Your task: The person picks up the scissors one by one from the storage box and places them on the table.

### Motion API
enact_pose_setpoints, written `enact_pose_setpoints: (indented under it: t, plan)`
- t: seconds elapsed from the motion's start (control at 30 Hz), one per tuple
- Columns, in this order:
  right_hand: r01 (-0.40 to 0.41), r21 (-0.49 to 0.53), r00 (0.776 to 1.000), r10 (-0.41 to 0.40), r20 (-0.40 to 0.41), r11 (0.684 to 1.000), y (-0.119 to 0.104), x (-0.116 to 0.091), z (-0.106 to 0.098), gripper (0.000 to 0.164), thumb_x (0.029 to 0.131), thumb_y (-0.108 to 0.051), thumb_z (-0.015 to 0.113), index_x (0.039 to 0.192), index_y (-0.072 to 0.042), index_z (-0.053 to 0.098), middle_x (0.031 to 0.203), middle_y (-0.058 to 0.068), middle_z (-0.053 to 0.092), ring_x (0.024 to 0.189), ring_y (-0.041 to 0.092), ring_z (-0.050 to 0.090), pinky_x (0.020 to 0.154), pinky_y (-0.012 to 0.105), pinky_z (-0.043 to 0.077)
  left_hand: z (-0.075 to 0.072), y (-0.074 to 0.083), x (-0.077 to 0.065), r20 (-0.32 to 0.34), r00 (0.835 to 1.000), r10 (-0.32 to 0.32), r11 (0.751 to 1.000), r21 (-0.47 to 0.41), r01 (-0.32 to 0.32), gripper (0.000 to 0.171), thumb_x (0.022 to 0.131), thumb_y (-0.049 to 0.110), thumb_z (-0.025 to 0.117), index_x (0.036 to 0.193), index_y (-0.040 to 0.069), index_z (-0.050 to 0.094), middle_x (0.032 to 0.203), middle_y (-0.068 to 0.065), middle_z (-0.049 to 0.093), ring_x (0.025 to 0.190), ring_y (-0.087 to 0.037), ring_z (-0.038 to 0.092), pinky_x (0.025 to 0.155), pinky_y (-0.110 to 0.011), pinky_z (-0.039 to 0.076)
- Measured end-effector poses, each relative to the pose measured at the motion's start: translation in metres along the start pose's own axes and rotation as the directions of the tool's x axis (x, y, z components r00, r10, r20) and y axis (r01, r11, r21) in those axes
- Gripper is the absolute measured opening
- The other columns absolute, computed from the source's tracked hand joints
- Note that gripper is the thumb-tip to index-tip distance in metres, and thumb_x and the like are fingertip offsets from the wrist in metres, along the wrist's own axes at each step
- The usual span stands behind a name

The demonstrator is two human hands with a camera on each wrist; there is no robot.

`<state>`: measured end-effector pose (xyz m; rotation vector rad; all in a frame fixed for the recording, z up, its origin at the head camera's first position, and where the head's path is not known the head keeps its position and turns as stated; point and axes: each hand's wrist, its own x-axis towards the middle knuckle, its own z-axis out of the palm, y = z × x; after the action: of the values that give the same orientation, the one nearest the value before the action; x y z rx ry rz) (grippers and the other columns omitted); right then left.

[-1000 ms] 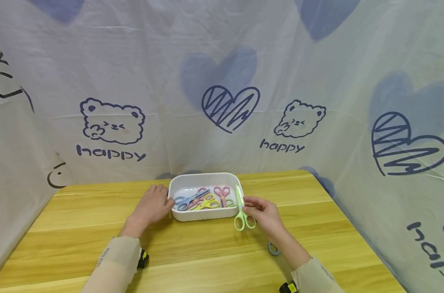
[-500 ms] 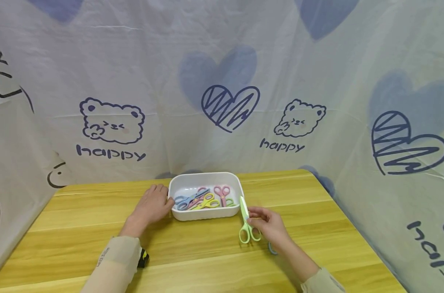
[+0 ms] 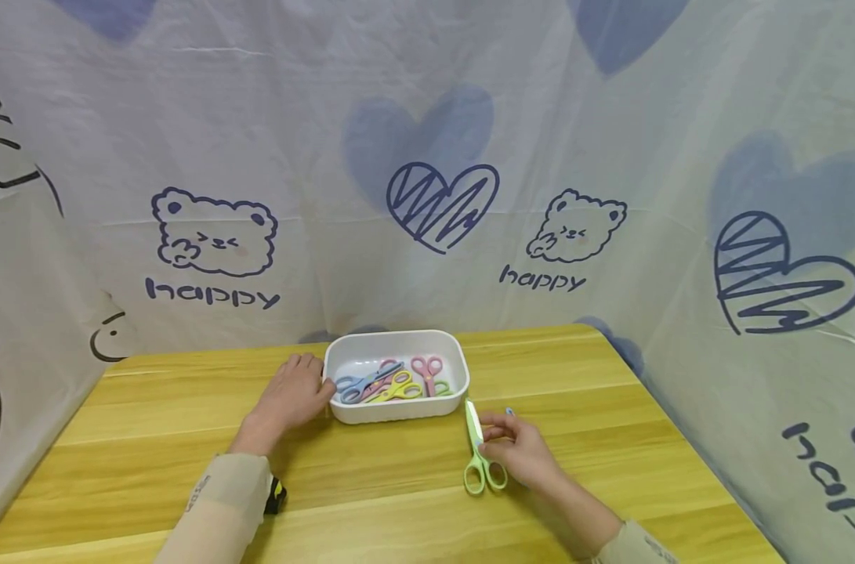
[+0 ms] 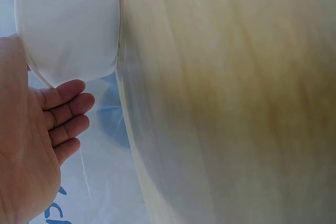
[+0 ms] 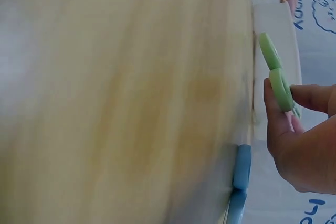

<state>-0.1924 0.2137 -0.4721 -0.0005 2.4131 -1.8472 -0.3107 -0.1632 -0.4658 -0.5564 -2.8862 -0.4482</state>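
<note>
A white plastic box [image 3: 399, 412] stands near the table's far edge. Inside lie blue scissors [image 3: 352, 394], yellow scissors [image 3: 403, 389], pink scissors [image 3: 427, 376] and a partly covered green pair. My left hand [image 3: 295, 393] holds the box's left end, its thumb over the rim; in the left wrist view the other fingers lie loosely bent outside it. Just front-right of the box, my right hand [image 3: 526, 453] pinches green scissors [image 3: 478, 462] between thumb and fingers. Their blades point away toward the box, handle loops toward me. The right wrist view shows the green handle loops [image 5: 281, 90] edge-on.
A blue-handled thing [image 5: 241, 167] lies on the wooden table [image 3: 371, 501] by my right hand, mostly hidden behind it in the head view. A white printed cloth [image 3: 314, 157] hangs behind the table and along both sides.
My right hand has drawn the green scissors from the box's right front corner toward me and slightly right, lower over the table. The left hand and box have stayed put.
</note>
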Motion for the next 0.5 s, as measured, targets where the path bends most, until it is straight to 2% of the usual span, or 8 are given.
enact_pose_setpoints:
  t: [0.27,0.5]
  plan:
    - [-0.026,-0.065,0.999,0.028,0.036,0.998,0.0031,-0.0019,0.0028,0.049,0.089,0.006,0.069,0.136,0.013,0.054,0.108,0.019,0.062,0.085,0.02,0.065,0.072,0.038,0.06,0.0007,0.0003,-0.0004,0.012,1.0,-0.009,1.0,-0.014,0.009,0.042,0.1,0.026,0.051,0.118,-0.01,0.059,0.114,-0.021,0.06,0.105,-0.036,0.049,0.1,-0.054,0.042]
    - [0.003,-0.141,1.0,-0.004,-0.003,0.99,0.0023,-0.0018,0.0041,0.049,0.086,0.006,0.072,0.132,0.013,0.057,0.1,0.015,0.064,0.081,0.018,0.062,0.068,0.028,0.056,0.0017,-0.0008,0.0005,0.016,1.0,-0.008,1.0,-0.013,0.008,0.044,0.1,0.026,0.05,0.121,-0.012,0.058,0.117,-0.022,0.06,0.108,-0.037,0.049,0.104,-0.055,0.041]
